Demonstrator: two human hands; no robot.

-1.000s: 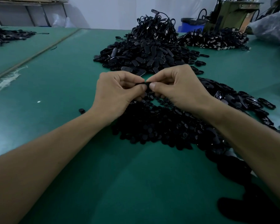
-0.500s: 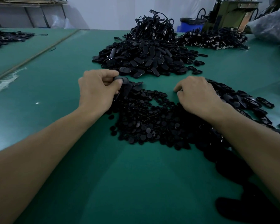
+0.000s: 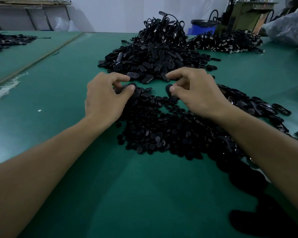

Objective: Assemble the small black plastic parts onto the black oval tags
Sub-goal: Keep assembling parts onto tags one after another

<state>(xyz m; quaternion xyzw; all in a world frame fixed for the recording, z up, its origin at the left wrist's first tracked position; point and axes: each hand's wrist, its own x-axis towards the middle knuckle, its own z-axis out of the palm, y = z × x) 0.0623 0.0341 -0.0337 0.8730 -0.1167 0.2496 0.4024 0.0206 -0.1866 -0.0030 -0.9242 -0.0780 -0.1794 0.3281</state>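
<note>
A broad green matted table [image 3: 76, 194] fills nearly all I see, running away to a white wall [image 3: 119, 12] at the far end. At the far right stand an olive-green machine [image 3: 244, 14] and a blue plastic bin [image 3: 202, 28], their lower parts hidden behind the piles. A clear plastic bag [image 3: 287, 30] is cut off by the right edge, and its contents are too dim to make out.

At far centre lies a heap of black oval plastic tags [image 3: 153, 60], backed by a tangled mound of black corded pieces [image 3: 163, 31]. A second corded mound [image 3: 227, 42] lies to its right, and a dark pile [image 3: 5, 40] lies far left. Near me, between my forearms, spreads a layer of small round black plastic parts [image 3: 162, 133]. A strip of loose oval tags [image 3: 251, 103] trails off right, partly hidden by my right forearm.

My left hand [image 3: 105, 98] pinches a black oval tag [image 3: 127, 86] between thumb and curled fingers, at the far edge of the round parts. My right hand [image 3: 198, 95] grips a second oval tag [image 3: 169, 94] under its thumb, apart from the first. My fingers hide much of both.
</note>
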